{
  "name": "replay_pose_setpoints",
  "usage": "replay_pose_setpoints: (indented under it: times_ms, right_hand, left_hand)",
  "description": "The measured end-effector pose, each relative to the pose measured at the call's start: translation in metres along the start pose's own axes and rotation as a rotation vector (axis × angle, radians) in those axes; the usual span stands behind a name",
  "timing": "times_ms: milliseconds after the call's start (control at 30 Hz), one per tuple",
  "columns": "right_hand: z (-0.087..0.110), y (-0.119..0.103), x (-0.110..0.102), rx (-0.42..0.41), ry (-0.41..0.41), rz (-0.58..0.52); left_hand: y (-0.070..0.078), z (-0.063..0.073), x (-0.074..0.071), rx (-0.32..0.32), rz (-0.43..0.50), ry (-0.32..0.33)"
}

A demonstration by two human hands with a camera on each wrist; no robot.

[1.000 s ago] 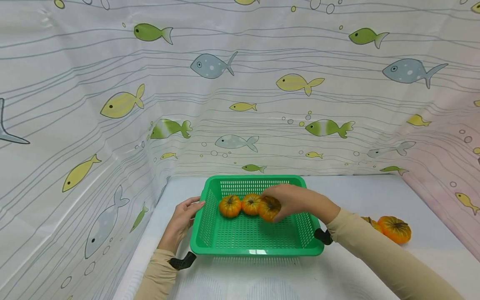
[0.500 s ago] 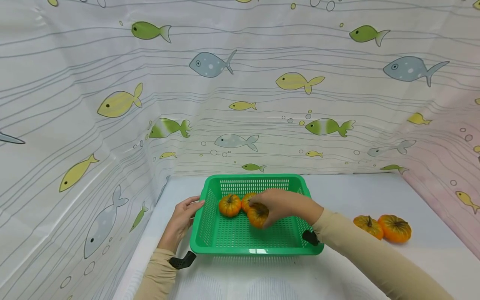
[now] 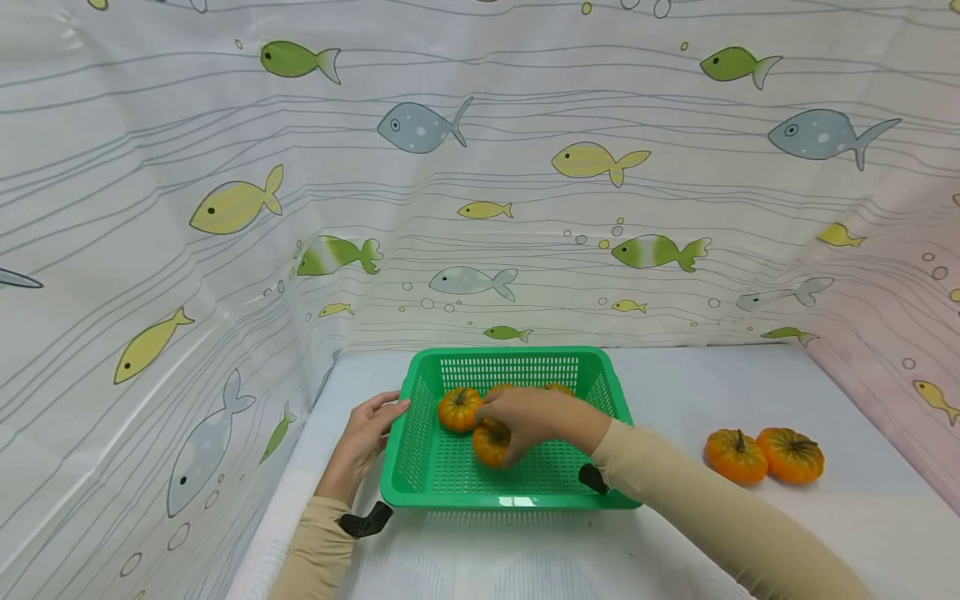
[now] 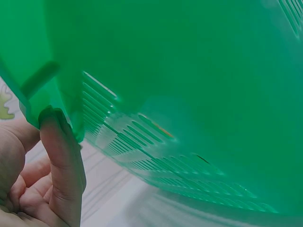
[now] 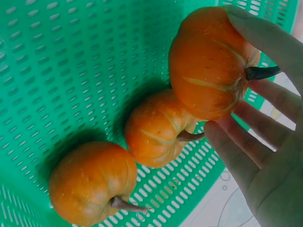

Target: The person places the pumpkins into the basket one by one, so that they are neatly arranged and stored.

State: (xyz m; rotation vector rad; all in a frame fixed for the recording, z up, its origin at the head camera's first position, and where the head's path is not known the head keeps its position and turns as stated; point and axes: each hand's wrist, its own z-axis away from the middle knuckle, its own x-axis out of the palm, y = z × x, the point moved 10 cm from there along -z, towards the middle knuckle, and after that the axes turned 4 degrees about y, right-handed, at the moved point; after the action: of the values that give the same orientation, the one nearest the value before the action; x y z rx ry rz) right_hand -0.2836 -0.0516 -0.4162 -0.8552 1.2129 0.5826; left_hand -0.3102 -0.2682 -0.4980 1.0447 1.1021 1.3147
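A green perforated plastic basket (image 3: 517,502) stands on the table. My left hand (image 3: 367,437) grips its left rim; the left wrist view shows a finger (image 4: 64,161) curled up against the rim's edge. Inside the basket, my right hand (image 3: 532,417) holds a small orange pumpkin (image 3: 491,444) between thumb and fingers. In the right wrist view the held pumpkin (image 5: 208,66) is near two others, a middle pumpkin (image 5: 158,127) and a lower pumpkin (image 5: 92,184). From the head, one pumpkin (image 3: 459,409) shows at the left, and another pumpkin (image 3: 558,388) peeks out behind my right hand.
Two more orange pumpkins, one with its stem up (image 3: 737,457) and one beside it (image 3: 791,456), lie on the white table (image 3: 675,383) right of the basket. Fish-printed sheeting (image 3: 525,275) encloses the table at the back and sides.
My right hand has moved left and toward the basket's front with the pumpkin, uncovering part of a pumpkin at the back. Both pumpkins on the table now show fully. The left hand stays put.
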Motion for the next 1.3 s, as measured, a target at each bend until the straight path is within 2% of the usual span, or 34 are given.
replay_pose_setpoints:
  times_ms: [300,633,1300]
  right_hand:
    - [-0.015,-0.01,0.005,-0.067,0.011,0.07]
    - [-0.031,-0.016,0.019,-0.078,-0.018,0.161]
    - [-0.043,-0.034,0.027,-0.14,0.041,0.267]
  left_hand:
    - [-0.001,0.0,0.0,0.0,0.002,0.006]
    - [-0.001,0.0,-0.001,-0.001,0.006,0.011]
    - [-0.002,0.0,0.001,-0.009,0.019,-0.005]
